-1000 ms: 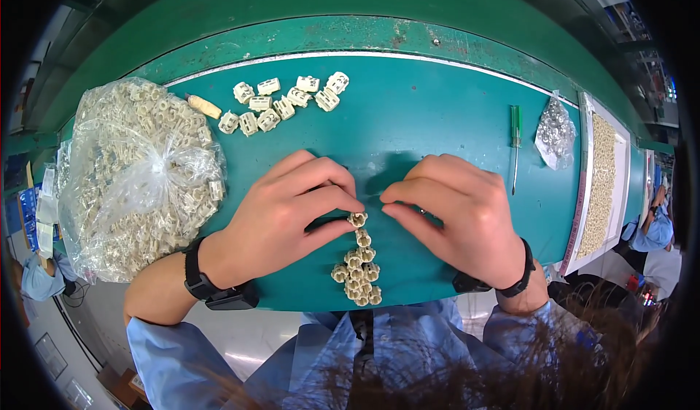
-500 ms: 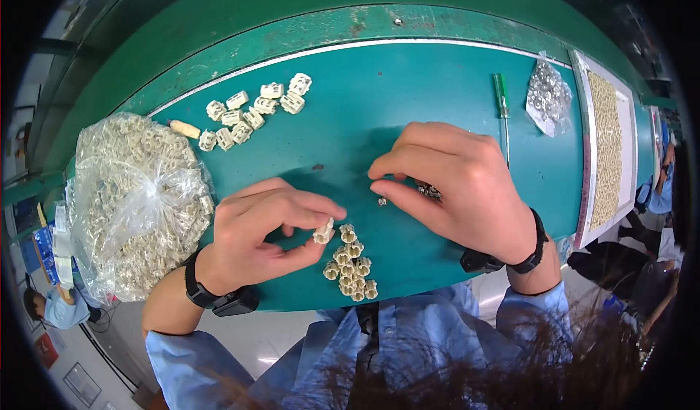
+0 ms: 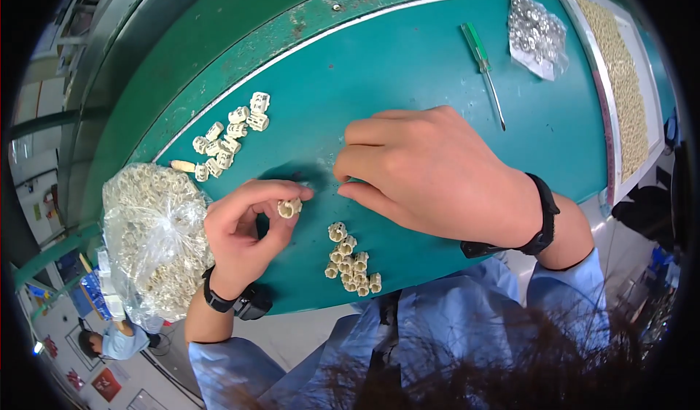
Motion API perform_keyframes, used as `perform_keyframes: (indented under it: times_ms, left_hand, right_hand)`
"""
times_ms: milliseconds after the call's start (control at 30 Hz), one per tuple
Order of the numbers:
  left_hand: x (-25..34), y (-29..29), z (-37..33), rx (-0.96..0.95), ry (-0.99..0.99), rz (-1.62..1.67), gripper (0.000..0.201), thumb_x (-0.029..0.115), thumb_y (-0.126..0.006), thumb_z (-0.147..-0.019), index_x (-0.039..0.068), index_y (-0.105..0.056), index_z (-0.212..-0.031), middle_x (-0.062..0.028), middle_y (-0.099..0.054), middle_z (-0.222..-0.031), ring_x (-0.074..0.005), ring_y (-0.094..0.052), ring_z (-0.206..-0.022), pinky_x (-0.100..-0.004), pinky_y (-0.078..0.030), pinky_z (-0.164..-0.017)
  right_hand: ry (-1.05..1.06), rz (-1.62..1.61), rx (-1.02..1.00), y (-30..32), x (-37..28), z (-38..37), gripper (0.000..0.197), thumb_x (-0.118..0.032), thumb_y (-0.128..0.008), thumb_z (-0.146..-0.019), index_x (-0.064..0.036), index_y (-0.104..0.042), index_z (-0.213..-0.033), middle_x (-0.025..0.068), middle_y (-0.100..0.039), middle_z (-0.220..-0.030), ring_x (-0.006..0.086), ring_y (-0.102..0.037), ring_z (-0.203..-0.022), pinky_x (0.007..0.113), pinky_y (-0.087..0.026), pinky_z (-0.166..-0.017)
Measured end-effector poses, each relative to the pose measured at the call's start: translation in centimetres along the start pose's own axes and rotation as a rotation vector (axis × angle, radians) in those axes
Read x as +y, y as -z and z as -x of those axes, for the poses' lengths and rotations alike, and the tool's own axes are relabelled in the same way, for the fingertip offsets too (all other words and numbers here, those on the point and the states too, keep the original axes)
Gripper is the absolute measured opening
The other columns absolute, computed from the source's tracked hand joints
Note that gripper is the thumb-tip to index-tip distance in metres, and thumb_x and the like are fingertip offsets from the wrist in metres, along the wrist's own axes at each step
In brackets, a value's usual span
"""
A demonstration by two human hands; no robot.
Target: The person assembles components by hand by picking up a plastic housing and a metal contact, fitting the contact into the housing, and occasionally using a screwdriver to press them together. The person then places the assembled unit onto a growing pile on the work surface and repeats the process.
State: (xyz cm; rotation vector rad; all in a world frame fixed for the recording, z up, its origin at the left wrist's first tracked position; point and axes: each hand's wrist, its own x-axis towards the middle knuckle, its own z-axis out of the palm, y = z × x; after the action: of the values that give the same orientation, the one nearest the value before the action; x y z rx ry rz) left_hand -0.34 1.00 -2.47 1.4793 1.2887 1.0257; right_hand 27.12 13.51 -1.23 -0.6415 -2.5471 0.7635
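Between its thumb and fingers, my left hand (image 3: 244, 227) pinches a small cream plastic ring-shaped part (image 3: 289, 208), its hollow end turned toward me. My right hand (image 3: 434, 173) is a short way to the right, thumb and fingertips brought close together; whatever they grip, if anything, is hidden. Just below the gap between the hands lies a cluster of similar cream parts (image 3: 351, 264), several showing open ends. Another group of these cream parts (image 3: 232, 134) lies beyond my left hand.
A big clear bag (image 3: 164, 242) full of cream parts stands at the left, a tan stub (image 3: 182, 165) by its top. To the right lie a green-handled screwdriver (image 3: 477, 49), a small bag of metal pieces (image 3: 537, 34) and a white-framed tray (image 3: 609, 118) of tan pieces.
The head view has tilted. My right hand has moved nearer the left and its fingers have closed up. The small metal pieces seen beneath it are now hidden. The left hand's part has turned.
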Motion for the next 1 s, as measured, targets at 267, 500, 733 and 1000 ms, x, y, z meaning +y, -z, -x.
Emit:
perform_keyframes:
  times_ms: [267,500,733,1000]
  left_hand:
    - [1.3,0.6,0.2,0.056,0.003,-0.228,0.036,-0.011,-0.078,-0.096,-0.005,-0.083,-0.13,-0.0143,-0.077,-0.118,-0.0157,-0.071,-0.094,-0.0286,-0.056,-0.079]
    - [2.5,0.0,-0.3,0.051,-0.366,-0.942,0.039,-0.006,-0.085,-0.09,0.002,-0.088,-0.128,-0.0116,-0.075,-0.116,-0.0226,-0.068,-0.095,-0.0355,-0.055,-0.08]
    - [1.6,0.2,0.0,0.117,-0.376,-0.83,0.042,0.001,-0.091,-0.088,0.008,-0.089,-0.129,-0.0092,-0.074,-0.11,-0.0264,-0.067,-0.096,-0.0376,-0.054,-0.082]
    - [2.0,-0.6,-0.5,0.011,-0.405,-0.905,0.045,0.0,-0.091,-0.085,0.009,-0.09,-0.129,-0.0072,-0.074,-0.102,-0.0248,-0.066,-0.09,-0.0379,-0.053,-0.08]
  right_hand:
    - [0.032,0.052,-0.016,-0.4,0.6,0.4,0.016,-0.019,-0.086,-0.096,-0.0076,-0.075,-0.091,0.0051,-0.07,-0.089,0.0275,-0.077,-0.088,0.044,-0.06,-0.068]
    - [0.054,0.044,0.025,-0.6,0.5,0.5,0.019,-0.019,-0.085,-0.096,-0.0056,-0.075,-0.087,0.0073,-0.071,-0.084,0.0292,-0.077,-0.084,0.045,-0.06,-0.068]
    - [0.025,0.071,-0.002,-0.4,0.5,0.2,0.02,-0.02,-0.083,-0.098,-0.0044,-0.076,-0.087,0.008,-0.072,-0.085,0.0315,-0.078,-0.086,0.047,-0.059,-0.069]
    - [-0.032,0.053,-0.034,-0.6,0.1,-0.2,0.014,-0.018,-0.083,-0.097,-0.0053,-0.079,-0.093,0.0086,-0.074,-0.087,0.0342,-0.077,-0.087,0.049,-0.059,-0.073]
